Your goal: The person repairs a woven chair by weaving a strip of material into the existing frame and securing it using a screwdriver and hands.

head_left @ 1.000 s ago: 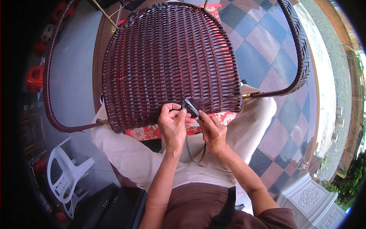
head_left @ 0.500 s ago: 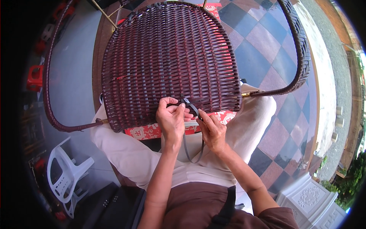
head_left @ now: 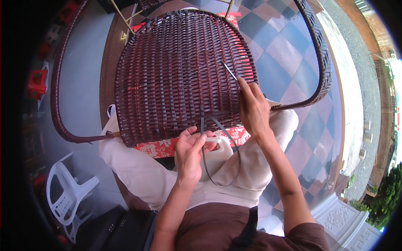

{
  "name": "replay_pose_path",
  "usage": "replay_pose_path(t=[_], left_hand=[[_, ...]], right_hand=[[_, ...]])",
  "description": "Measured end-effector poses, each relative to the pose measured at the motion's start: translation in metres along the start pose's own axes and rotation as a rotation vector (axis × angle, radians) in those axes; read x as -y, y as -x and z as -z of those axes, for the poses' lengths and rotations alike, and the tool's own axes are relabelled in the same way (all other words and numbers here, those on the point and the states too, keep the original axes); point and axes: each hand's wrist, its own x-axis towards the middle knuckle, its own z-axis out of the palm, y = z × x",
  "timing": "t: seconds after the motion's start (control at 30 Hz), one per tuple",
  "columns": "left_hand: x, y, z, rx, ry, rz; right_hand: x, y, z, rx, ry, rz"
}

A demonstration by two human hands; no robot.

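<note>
A dark brown woven chair seat (head_left: pixel 184 75) lies across my lap, its near rim facing me. From that rim a flat dark grey weaving strip (head_left: pixel 238 161) hangs in a long loop over my thighs. My left hand (head_left: pixel 190 152) is just below the rim, thumb and fingers closed on the strip near the weave. Raised over the right part of the seat, my right hand (head_left: pixel 254 106) grips a thin metal tool (head_left: pixel 229 70). Its slim shaft points up and left across the weave; the handle is hidden in my fingers.
Woven loop arms curve out at the left (head_left: pixel 56 92) and right (head_left: pixel 322 71) of the seat. Between my legs stands a white plastic container (head_left: pixel 217 154) on red patterned cloth (head_left: pixel 157 149). A white plastic chair (head_left: pixel 69 190) is at lower left, beside a black box (head_left: pixel 121 228).
My right hand has let go of the strip and moved up and right, now with the metal tool. My left hand has dropped slightly, and the strip's loop hangs wider.
</note>
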Motion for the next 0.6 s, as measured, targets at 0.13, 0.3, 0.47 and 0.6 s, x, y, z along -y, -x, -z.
replay_pose_path(t=[0.13, 0.3, 0.47, 0.6], left_hand=[[0.003, 0.004, 0.019, 0.154, 0.180, 0.186], [-0.001, 0.013, 0.034, 0.190, 0.209, 0.248], [-0.007, 0.017, 0.030, 0.244, 0.201, 0.225], [-0.007, 0.022, 0.032, 0.287, 0.197, 0.238]], right_hand=[[-0.012, -0.030, -0.024, -0.116, 0.174, 0.175], [0.022, -0.018, -0.025, 0.170, -0.078, 0.166], [0.039, -0.013, -0.035, 0.267, -0.151, 0.145], [0.045, -0.012, -0.034, 0.293, -0.156, 0.118]])
